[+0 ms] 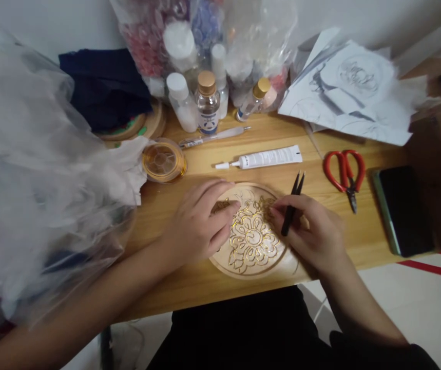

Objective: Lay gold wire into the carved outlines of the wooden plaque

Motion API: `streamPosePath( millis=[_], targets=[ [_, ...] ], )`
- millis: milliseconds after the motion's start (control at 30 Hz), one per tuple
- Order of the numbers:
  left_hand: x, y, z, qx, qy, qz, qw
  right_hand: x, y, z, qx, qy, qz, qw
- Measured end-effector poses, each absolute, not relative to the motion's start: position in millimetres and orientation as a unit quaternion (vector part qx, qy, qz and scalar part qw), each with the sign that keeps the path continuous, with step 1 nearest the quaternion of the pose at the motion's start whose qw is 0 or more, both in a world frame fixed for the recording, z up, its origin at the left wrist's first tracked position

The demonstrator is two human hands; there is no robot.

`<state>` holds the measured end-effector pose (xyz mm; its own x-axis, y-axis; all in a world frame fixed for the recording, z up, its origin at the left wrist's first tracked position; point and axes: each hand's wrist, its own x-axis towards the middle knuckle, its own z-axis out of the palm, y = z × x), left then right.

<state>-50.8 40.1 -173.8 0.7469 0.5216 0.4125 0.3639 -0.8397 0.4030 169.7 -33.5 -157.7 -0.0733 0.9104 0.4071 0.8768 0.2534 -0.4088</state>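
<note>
A round wooden board point(220, 264) lies before me, bearing a flower pattern of gold wire point(254, 236). My left hand point(207, 218) rests on its left side, fingers stretched over the rim and the pattern and partly bent. My right hand point(312, 226) is at the board's right edge with black tweezers point(291, 210) held in it, their tips pointing up and away from the board. The thumb and index finger of that hand touch the upper right of the pattern; whether they pinch any wire is too small to tell.
Behind the board lie a glue tube point(270, 157), a pen point(216, 136) and a spool of gold wire point(164, 160). Red-handled cutters point(345, 177) and a phone point(405, 210) are at right. Bottles point(208, 103) and papers point(347, 87) stand behind; plastic bags point(51, 180) crowd the left.
</note>
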Motion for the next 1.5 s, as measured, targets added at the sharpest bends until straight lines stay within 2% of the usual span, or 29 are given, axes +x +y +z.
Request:
streamPosePath(
  millis=[500, 767, 1100, 1500],
  targets=[
    [-51, 40, -171, 0.933, 0.219, 0.215, 0.188, 171, -38, -163, -0.623, -0.750, -0.013, 0.224],
    [-51, 39, -173, 0.938, 0.217, 0.198, 0.182, 165, -41, -162, -0.622, -0.746, -0.052, 0.231],
    [-50, 40, -170, 0.945, 0.211, 0.189, 0.164, 163, -49, -158, -0.607, -0.767, -0.017, 0.208],
    [-48, 40, -167, 0.947, 0.204, 0.187, 0.163, 161, -54, -162, -0.590, -0.779, -0.034, 0.209]
  ],
)
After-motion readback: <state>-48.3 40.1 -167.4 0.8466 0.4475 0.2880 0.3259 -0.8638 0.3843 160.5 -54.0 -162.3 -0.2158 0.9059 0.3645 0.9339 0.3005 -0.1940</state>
